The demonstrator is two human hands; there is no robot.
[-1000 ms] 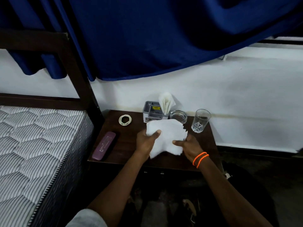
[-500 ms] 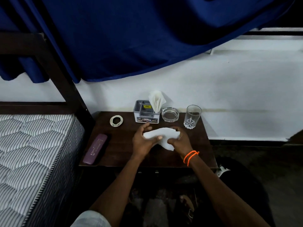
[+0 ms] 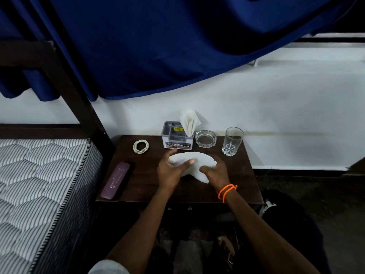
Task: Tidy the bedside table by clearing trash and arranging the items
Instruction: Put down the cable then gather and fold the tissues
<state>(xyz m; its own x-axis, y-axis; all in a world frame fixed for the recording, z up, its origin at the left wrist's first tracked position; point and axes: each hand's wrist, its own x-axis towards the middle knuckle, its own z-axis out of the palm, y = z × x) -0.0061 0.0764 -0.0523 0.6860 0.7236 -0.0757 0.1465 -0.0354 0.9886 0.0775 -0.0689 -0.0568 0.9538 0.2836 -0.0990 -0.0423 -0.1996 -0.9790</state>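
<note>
A bent stack of white paper napkins [image 3: 194, 162] is held just above the middle of the dark wooden bedside table [image 3: 237, 180]. My left hand [image 3: 170, 170] grips its left end with the thumb on top. My right hand [image 3: 213, 171], with orange bands at the wrist, grips its right end. Behind them stands a grey organiser box [image 3: 177, 137] with a folded napkin [image 3: 189, 122] sticking up from it. A glass ashtray [image 3: 205, 138] and a drinking glass [image 3: 232, 141] sit to its right.
A coiled white cable [image 3: 140, 146] lies at the table's back left. A purple case [image 3: 115, 180] rests along the left edge beside the striped mattress [image 3: 39, 184]. A dark bedpost [image 3: 79, 95] and a blue curtain [image 3: 177, 46] hang behind; a white wall backs the table.
The napkin sheets were spread flat and raised a second ago. Both hands have since folded them into a curved bundle and lowered it toward the table top.
</note>
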